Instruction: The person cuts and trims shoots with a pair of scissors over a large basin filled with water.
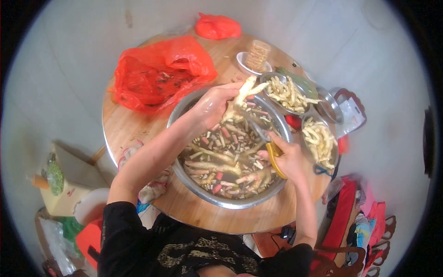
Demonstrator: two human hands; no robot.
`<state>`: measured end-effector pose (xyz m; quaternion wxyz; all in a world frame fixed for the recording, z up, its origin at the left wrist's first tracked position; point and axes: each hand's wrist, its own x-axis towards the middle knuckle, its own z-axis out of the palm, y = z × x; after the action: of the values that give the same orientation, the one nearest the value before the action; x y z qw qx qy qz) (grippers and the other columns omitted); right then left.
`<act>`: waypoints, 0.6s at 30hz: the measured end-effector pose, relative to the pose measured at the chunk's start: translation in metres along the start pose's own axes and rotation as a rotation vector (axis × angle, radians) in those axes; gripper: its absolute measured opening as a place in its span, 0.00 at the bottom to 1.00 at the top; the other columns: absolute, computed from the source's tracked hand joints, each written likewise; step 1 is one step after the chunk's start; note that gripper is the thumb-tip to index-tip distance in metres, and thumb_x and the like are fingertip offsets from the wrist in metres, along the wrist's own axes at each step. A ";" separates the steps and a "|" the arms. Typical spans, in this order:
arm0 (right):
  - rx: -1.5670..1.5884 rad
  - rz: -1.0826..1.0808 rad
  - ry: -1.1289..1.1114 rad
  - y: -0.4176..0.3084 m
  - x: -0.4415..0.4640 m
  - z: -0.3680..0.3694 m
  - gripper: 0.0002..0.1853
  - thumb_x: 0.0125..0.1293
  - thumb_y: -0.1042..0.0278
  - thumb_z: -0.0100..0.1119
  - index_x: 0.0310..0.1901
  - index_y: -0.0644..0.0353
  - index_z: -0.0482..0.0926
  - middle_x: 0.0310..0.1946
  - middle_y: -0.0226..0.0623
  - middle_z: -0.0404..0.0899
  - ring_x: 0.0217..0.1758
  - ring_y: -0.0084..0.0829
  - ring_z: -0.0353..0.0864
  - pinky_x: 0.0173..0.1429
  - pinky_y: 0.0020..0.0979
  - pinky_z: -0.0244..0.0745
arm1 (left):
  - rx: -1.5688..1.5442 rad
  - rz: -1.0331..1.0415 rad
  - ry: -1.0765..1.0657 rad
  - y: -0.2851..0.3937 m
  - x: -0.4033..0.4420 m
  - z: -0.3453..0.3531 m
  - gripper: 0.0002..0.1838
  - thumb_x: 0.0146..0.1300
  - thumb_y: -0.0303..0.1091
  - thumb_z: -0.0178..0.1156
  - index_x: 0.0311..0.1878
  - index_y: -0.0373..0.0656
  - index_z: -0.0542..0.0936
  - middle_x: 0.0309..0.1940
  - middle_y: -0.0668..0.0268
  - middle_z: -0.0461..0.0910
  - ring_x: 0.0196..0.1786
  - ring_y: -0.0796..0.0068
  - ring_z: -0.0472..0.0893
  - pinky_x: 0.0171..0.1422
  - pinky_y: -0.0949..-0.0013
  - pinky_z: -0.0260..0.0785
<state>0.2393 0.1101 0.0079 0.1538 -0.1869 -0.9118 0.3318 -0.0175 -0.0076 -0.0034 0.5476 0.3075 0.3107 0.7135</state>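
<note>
A large metal basin of dark water stands on the round wooden table, with pale branching roots and many small cut pieces in it. Above its far side my left hand grips a pale forked root. My right hand is closed around the yellow handle of a tool over the basin's right side. The tool's metal part points toward the root; its shape is partly blurred. At the right, one metal bowl and a second bowl hold peeled pale roots.
A red plastic bag lies open at the table's back left; a smaller red bag sits behind. A clear container stands on a white dish. Another metal bowl is at the right. Cloth gloves lie at the left edge.
</note>
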 end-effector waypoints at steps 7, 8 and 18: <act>-0.013 -0.126 0.158 0.016 0.005 0.025 0.32 0.59 0.55 0.78 0.62 0.61 0.80 0.27 0.47 0.85 0.28 0.35 0.88 0.35 0.33 0.79 | -0.114 -0.040 0.082 0.001 -0.003 0.004 0.20 0.74 0.35 0.53 0.65 0.38 0.72 0.52 0.57 0.82 0.48 0.60 0.85 0.49 0.53 0.83; -0.034 -0.123 0.180 0.019 0.007 0.031 0.32 0.59 0.54 0.78 0.62 0.61 0.80 0.27 0.48 0.85 0.28 0.36 0.88 0.34 0.35 0.78 | -0.159 -0.023 0.091 0.000 -0.003 0.005 0.21 0.74 0.35 0.53 0.66 0.38 0.71 0.54 0.58 0.81 0.52 0.60 0.84 0.54 0.52 0.81; -0.275 -0.157 0.253 -0.002 0.014 0.033 0.33 0.62 0.52 0.75 0.62 0.66 0.79 0.23 0.50 0.83 0.23 0.43 0.85 0.29 0.38 0.77 | -0.238 0.233 0.032 -0.011 0.003 0.001 0.24 0.73 0.31 0.53 0.71 0.36 0.67 0.57 0.61 0.79 0.57 0.62 0.81 0.66 0.50 0.75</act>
<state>0.2128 0.0969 -0.0124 0.2658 -0.1747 -0.9336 0.1648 -0.0111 -0.0022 -0.0109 0.4887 0.2633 0.1950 0.8086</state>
